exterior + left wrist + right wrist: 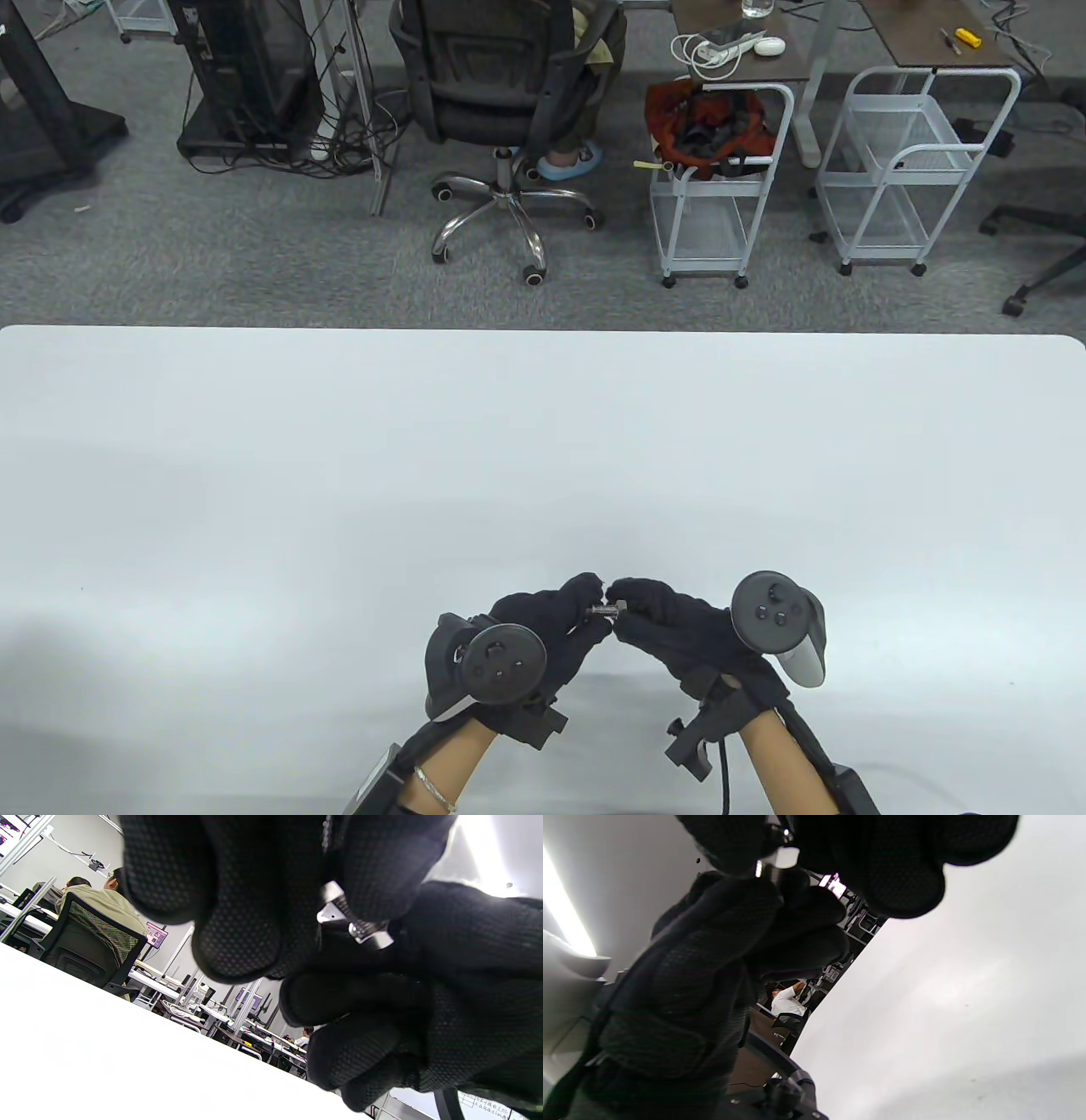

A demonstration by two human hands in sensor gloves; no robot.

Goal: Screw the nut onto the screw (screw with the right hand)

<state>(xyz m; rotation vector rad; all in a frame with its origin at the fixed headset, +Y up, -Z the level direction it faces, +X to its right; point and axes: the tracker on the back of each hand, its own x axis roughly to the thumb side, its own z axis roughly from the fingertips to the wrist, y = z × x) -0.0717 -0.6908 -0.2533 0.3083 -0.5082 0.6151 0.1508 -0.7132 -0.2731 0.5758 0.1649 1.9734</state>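
Both gloved hands meet just above the white table [339, 475] near its front edge. My left hand [590, 611] pinches a small threaded metal screw [600, 609] that lies level and points right. My right hand [626, 608] pinches a bright metal nut [618, 606] at the screw's right end. In the left wrist view the screw's threaded shaft [360, 928] shows between the left fingertips [237, 942] and the right hand [466, 950], with the nut [379, 940] at the right hand's side. In the right wrist view the fingers hide most of the metal.
The table stretches wide on all sides of the hands. Beyond its far edge stand an office chair [501, 93] and two white wire carts [721, 195], all off the table.
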